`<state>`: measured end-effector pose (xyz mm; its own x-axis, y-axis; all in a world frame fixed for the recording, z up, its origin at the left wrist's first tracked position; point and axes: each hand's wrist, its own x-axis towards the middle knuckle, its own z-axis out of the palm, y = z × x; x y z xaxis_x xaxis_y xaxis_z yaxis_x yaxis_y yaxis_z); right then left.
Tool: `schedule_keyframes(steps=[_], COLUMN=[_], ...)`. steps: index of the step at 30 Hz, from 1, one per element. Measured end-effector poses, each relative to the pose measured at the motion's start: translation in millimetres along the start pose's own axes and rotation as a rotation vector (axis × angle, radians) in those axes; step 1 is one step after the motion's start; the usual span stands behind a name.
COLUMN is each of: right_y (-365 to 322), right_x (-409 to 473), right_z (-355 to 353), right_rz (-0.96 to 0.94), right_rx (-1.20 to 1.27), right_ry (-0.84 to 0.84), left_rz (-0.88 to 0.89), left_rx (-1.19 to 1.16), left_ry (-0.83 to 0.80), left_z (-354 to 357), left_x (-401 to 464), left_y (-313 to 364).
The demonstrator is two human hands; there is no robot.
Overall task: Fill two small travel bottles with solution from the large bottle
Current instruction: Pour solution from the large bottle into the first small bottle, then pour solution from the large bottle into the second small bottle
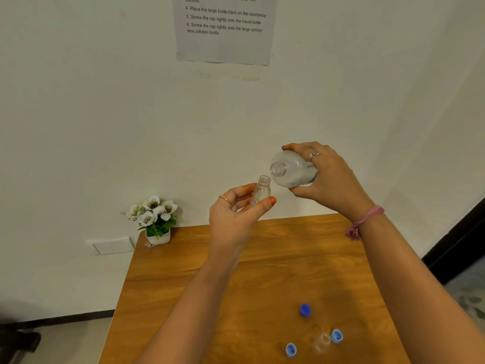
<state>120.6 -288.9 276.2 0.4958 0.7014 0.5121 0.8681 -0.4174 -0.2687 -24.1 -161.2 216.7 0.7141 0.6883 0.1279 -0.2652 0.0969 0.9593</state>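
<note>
My left hand (233, 214) holds a small clear travel bottle (261, 191) upright and uncapped, raised above the far edge of the table. My right hand (325, 177) grips the large clear bottle (291, 169), tipped sideways with its open mouth pointing left, just above and right of the small bottle's mouth. The two mouths are close but apart. A second small clear bottle (322, 342) stands uncapped near the table's front. A dark blue cap (305, 310) and two light blue caps (290, 349) (336, 336) lie around it.
The wooden table (183, 285) stands against a white wall. A small pot of white flowers (154, 222) sits at its far left corner. A printed instruction sheet (223, 30) hangs on the wall above.
</note>
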Motion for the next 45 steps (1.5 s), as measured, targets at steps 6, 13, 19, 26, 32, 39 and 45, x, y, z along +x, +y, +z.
schedule_keyframes(steps=[6,13,19,26,32,39,45], right_y=[24.6,57.1,76.1,94.2,108.0,118.2,125.2], right_x=[-19.9,-50.8,-82.3,-119.1,-144.8,-155.9,-154.5], right_z=[21.5,49.6,71.3,96.2,114.2,120.8,127.4], right_rz=[0.229,0.404,0.467,0.541,0.518,0.503,0.495], right_rx=[0.469,0.803,0.827,0.880,0.858,0.853,0.850], right_ry=[0.028,-0.034,-0.146,-0.270,-0.339,-0.390,-0.410], left_rz=[-0.019,-0.077,-0.201,-0.360,-0.471,-0.536,-0.503], left_rx=[-0.002,0.060,0.201,0.315,0.393,0.452,0.581], left_ry=[-0.013,-0.031,-0.037,0.001,0.055,0.065,0.026], left_z=[3.0,-2.3,-20.2,-43.2,-45.2,-42.9,-41.3], left_x=[-3.7,-23.6,-58.3,-113.8,-148.9,-169.7,-171.8], left_y=[-18.7,-61.3,-120.1,-193.2,-234.5,-254.8,-255.6])
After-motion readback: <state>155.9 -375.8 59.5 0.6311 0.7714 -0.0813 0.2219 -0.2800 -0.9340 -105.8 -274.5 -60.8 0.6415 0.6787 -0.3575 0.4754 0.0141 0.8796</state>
